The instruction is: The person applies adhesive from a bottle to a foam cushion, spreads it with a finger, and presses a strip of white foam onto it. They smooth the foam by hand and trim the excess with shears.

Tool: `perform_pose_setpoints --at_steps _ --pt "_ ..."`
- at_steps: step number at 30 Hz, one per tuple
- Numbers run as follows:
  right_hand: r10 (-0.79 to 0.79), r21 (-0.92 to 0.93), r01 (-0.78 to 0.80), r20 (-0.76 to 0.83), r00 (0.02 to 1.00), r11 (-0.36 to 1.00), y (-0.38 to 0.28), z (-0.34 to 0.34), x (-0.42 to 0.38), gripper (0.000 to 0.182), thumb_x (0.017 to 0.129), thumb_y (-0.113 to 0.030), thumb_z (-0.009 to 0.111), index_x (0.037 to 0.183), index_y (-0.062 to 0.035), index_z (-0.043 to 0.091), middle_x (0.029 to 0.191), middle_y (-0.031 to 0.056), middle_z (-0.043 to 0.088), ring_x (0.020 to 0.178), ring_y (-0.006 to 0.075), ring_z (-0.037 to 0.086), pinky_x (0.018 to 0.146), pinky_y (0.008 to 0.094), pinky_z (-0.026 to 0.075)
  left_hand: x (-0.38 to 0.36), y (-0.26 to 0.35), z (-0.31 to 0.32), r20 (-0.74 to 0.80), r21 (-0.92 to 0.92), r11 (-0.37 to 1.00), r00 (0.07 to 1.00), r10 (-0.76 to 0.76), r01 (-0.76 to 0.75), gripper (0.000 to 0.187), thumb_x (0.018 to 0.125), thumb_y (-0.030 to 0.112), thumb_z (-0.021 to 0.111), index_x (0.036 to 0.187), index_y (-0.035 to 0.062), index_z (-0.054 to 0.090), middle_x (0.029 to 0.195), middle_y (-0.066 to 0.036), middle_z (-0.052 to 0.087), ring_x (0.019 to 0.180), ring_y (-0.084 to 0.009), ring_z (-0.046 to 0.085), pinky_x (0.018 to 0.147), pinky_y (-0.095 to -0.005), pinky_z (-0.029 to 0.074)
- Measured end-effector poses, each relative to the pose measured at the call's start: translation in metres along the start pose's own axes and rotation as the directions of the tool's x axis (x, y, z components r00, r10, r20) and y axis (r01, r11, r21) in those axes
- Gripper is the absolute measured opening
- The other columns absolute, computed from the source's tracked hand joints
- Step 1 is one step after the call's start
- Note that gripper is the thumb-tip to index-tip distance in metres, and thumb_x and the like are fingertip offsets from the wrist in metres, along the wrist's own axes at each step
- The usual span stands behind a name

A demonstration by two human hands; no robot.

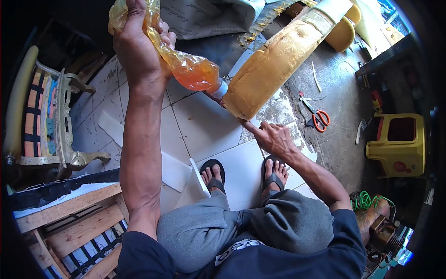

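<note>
My left hand (pixel 141 51) is wrapped round a crumpled clear plastic bottle (pixel 197 72) holding orange-amber liquid. The bottle tilts downward, and its pale blue cap (pixel 219 88) touches or nearly touches the lower end of a long, curved, tan foam-padded piece (pixel 274 69). At that same end is my right hand (pixel 275 139), its index finger stretched along the underside and the other fingers curled. Part of the finger is hidden by the padding. A thin dark reddish strip shows just beyond the cap; what it is, I cannot make out.
Orange-handled scissors (pixel 320 120) lie on the floor at right, near a yellow plastic stool (pixel 397 145). A carved chair frame (pixel 58 116) stands at left, above a wooden slatted frame (pixel 74 218). White strips (pixel 174 172) lie by my sandalled feet. Grey fabric (pixel 209 18) lies at the top.
</note>
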State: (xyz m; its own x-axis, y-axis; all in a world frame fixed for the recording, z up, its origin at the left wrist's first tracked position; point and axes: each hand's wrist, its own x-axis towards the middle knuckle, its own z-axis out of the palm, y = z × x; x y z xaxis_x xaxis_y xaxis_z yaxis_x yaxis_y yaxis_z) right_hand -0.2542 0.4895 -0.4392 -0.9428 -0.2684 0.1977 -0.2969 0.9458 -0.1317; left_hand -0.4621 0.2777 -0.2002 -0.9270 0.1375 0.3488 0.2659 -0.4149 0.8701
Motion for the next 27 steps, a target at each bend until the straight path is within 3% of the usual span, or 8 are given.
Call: perform_pose_setpoints --at_steps 4,9,11,15,17,18,21,27 --pt "0.013 -0.127 0.009 0.165 0.986 0.992 0.023 0.056 -0.014 0.068 0.1 -0.016 0.052 0.161 -0.0382 0.028 0.087 0.0129 0.063 0.073 0.0251 0.068 0.063 0.0397 0.054 0.0 0.001 0.0 0.003 -0.021 1.0 1.0 -0.006 0.006 0.049 0.106 0.052 0.051 0.082 0.0085 0.05 0.068 0.0 0.045 0.052 -0.0073 0.043 0.046 -0.0224 0.037" --pt "0.05 -0.186 0.001 0.268 0.962 0.982 0.028 0.114 -0.023 0.071 0.101 -0.015 0.049 0.163 -0.0356 0.022 0.088 0.0143 0.065 0.07 0.0262 0.069 0.06 0.0423 0.053 -0.002 -0.002 0.002 -0.128 -0.139 0.99 0.992 -0.016 -0.002 0.029 0.105 0.044 0.051 0.097 0.017 0.058 0.065 0.003 0.05 0.046 -0.0061 0.047 0.039 -0.0217 0.039" --pt "0.161 -0.053 -0.153 0.378 0.912 0.987 0.021 0.121 -0.02 0.073 0.099 -0.012 0.048 0.164 -0.0346 0.021 0.089 0.0177 0.067 0.068 0.0295 0.069 0.06 0.044 0.053 -0.003 0.0 -0.001 -0.139 -0.133 0.991 0.99 -0.018 -0.001 0.028 0.105 0.044 0.052 0.1 0.017 0.058 0.066 0.003 0.05 0.046 -0.0061 0.047 0.039 -0.0216 0.04" --pt "0.173 0.205 -0.297 0.47 0.866 0.933 -0.015 0.075 -0.002 0.058 0.092 -0.013 0.052 0.149 -0.0239 0.054 0.087 0.0189 0.074 0.066 0.0355 0.071 0.063 0.0461 0.056 -0.004 -0.001 -0.003 -0.158 -0.129 0.991 0.987 -0.001 -0.02 0.027 0.104 0.044 0.054 0.1 0.0178 0.058 0.066 0.004 0.049 0.047 -0.0053 0.047 0.039 -0.021 0.039" --pt "0.123 0.605 -0.446 0.498 0.858 0.659 -0.034 0.038 0.012 0.06 0.089 -0.017 0.056 0.149 -0.0217 0.055 0.081 0.0162 0.073 0.064 0.0287 0.071 0.063 0.0439 0.055 0.002 0.002 -0.014 -0.081 -0.112 0.994 0.997 -0.01 0.001 0.036 0.106 0.047 0.052 0.092 0.013 0.054 0.067 0.001 0.047 0.049 -0.0071 0.044 0.042 -0.0221 0.038" --pt "0.073 0.774 -0.499 0.514 0.855 0.39 -0.047 0.004 0.022 0.061 0.09 -0.015 0.055 0.151 -0.0194 0.052 0.076 0.0107 0.07 0.059 0.0203 0.065 0.06 0.0406 0.052 0.004 0.003 -0.018 -0.002 -0.088 0.996 1.0 -0.023 0.022 0.047 0.107 0.049 0.049 0.084 0.0082 0.05 0.068 -0.002 0.046 0.051 -0.0088 0.042 0.045 -0.0232 0.037" --pt "-0.134 0.765 -0.542 0.531 0.837 -0.349 -0.062 -0.069 0.037 0.076 0.093 -0.012 0.054 0.163 -0.0227 0.028 0.075 0.0083 0.066 0.05 0.0102 0.051 0.048 0.0286 0.044 0.004 0.003 -0.02 -0.025 -0.131 0.991 0.999 -0.041 0.038 0.046 0.107 0.049 0.049 0.085 0.0084 0.05 0.068 -0.002 0.046 0.05 -0.0092 0.041 0.045 -0.0232 0.036" --pt "-0.215 0.546 -0.343 0.285 0.934 -0.764 -0.074 -0.114 0.055 0.098 0.09 -0.008 0.055 0.165 -0.0272 -0.005 0.087 0.0166 0.065 0.043 0.0103 0.045 0.044 0.0267 0.044 -0.003 0.009 -0.017 0.018 -0.119 0.988 0.996 -0.093 0.094 0.047 0.107 0.05 0.048 0.081 0.0098 0.049 0.064 0.001 0.043 0.048 -0.0073 0.038 0.043 -0.0217 0.034"
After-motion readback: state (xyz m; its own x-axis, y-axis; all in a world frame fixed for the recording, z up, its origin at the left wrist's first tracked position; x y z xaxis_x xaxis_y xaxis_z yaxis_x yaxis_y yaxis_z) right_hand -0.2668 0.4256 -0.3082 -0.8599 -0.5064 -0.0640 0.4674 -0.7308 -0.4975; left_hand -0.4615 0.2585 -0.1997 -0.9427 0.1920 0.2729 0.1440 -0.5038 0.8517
